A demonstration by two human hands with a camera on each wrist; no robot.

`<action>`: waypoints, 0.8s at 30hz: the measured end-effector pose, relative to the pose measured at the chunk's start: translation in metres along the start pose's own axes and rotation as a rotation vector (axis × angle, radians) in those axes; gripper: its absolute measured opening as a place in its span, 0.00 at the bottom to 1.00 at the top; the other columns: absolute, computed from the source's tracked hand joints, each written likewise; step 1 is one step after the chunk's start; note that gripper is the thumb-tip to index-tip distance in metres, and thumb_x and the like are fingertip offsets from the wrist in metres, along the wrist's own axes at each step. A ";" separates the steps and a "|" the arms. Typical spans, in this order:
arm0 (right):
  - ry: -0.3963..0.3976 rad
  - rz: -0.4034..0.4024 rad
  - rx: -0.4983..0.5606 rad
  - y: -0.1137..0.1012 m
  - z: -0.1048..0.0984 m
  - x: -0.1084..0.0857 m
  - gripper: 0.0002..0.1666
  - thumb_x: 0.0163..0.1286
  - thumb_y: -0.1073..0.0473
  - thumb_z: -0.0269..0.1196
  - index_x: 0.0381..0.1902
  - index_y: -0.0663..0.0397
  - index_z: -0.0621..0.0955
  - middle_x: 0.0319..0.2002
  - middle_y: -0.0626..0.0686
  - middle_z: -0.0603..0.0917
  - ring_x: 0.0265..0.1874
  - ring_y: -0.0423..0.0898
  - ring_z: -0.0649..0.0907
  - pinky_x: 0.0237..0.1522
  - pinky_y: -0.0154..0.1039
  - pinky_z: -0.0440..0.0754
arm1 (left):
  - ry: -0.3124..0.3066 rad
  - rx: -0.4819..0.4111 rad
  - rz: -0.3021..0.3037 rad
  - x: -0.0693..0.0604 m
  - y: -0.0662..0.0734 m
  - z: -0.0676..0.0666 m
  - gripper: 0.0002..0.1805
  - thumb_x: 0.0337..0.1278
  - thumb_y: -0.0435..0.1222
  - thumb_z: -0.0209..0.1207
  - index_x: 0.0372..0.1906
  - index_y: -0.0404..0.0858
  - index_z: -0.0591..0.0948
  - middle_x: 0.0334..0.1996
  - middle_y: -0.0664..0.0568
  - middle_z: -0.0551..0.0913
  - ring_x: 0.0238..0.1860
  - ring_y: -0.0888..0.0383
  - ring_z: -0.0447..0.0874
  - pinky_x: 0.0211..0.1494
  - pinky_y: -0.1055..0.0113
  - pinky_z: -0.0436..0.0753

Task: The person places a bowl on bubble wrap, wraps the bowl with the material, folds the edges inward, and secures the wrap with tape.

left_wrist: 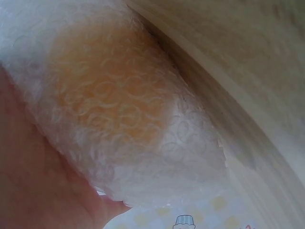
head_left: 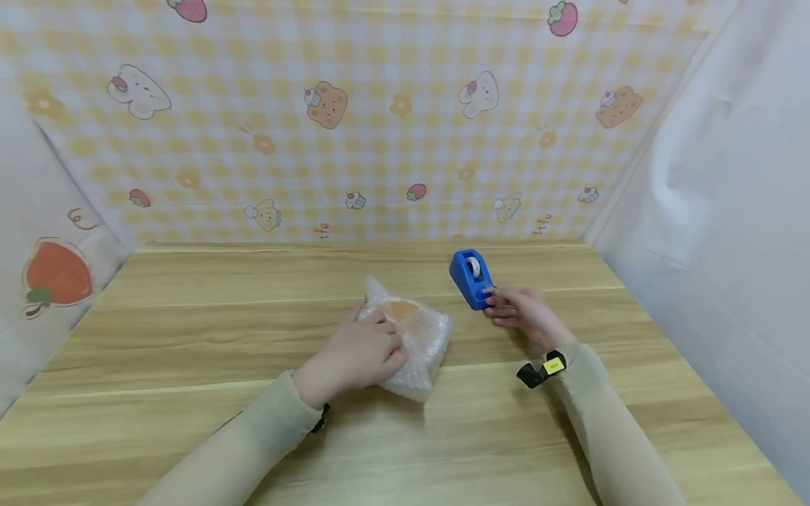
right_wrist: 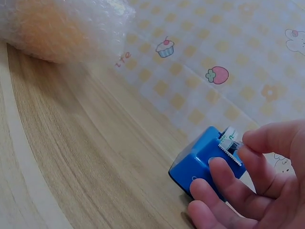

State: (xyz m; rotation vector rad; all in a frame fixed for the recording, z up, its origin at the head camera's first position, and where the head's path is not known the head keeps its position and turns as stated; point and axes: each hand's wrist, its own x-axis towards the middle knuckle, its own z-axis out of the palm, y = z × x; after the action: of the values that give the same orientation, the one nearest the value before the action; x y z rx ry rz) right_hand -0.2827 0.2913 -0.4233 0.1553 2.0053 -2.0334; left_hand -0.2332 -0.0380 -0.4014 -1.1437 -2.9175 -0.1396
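A bubble-wrapped package (head_left: 414,344) with something orange inside sits on the table, tilted a little. My left hand (head_left: 363,348) lies over its left side and holds it, fingers bent on the wrap; in the left wrist view the wrap (left_wrist: 114,90) fills much of the picture. To the right stands a blue tape dispenser (head_left: 468,277) with a roll of tape (head_left: 473,266) in it. At its toothed cutter, my right hand (right_wrist: 259,176) pinches the end of the clear tape between thumb and forefinger. Its other fingers are bent beside the dispenser's front.
The wooden table (head_left: 190,337) reaches back to a yellow checked cloth (head_left: 380,140) with cartoon prints. White cloth (head_left: 715,211) hangs along the right side, and another white cloth stands at the left. A black strap (head_left: 538,374) sits on the right wrist.
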 end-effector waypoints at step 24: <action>-0.005 -0.004 -0.005 0.011 -0.002 0.004 0.11 0.75 0.63 0.53 0.46 0.67 0.77 0.37 0.54 0.86 0.40 0.45 0.86 0.45 0.40 0.83 | 0.010 0.026 -0.002 0.000 0.000 0.003 0.19 0.66 0.50 0.44 0.39 0.52 0.86 0.51 0.63 0.82 0.60 0.57 0.69 0.70 0.38 0.50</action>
State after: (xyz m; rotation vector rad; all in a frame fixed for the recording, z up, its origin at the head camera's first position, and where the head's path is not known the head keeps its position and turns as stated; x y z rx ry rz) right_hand -0.2834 0.2926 -0.4346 0.1459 2.0093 -2.0288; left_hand -0.2331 -0.0379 -0.4045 -1.1324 -2.9031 -0.1065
